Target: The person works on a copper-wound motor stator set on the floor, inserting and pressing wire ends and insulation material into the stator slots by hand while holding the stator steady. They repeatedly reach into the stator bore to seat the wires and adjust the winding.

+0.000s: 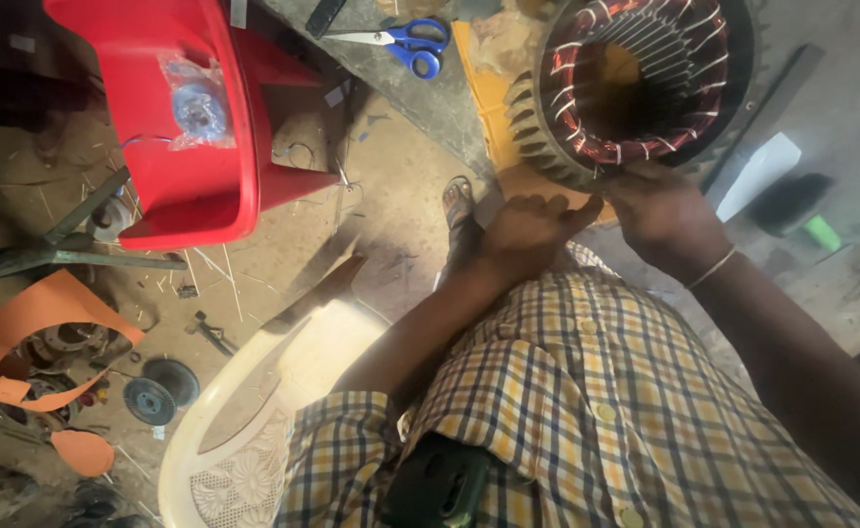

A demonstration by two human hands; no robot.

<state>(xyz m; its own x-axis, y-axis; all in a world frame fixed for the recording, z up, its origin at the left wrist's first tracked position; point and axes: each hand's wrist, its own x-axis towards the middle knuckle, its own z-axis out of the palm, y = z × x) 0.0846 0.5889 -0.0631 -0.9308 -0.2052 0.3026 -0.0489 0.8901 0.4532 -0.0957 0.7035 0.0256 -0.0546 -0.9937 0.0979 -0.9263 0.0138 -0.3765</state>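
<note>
In the upper right of the frame a finned motor stator (635,83) rests on the surface (430,98), its bore facing the camera. Copper windings already fill the slots all round, tied with pale lacing, so the coil work looks largely in place; what remains cannot be told. The left hand (528,230) lies at the stator's lower edge, fingers loosely curled, thumb reaching toward the rim. The right hand (665,210) grips the lower rim. Blue-handled scissors (406,44) lie at top centre, near the surface's edge. A red plastic chair (186,117) fills the upper left and a cream chair (274,411) the lower left, with littered floor between.
</note>
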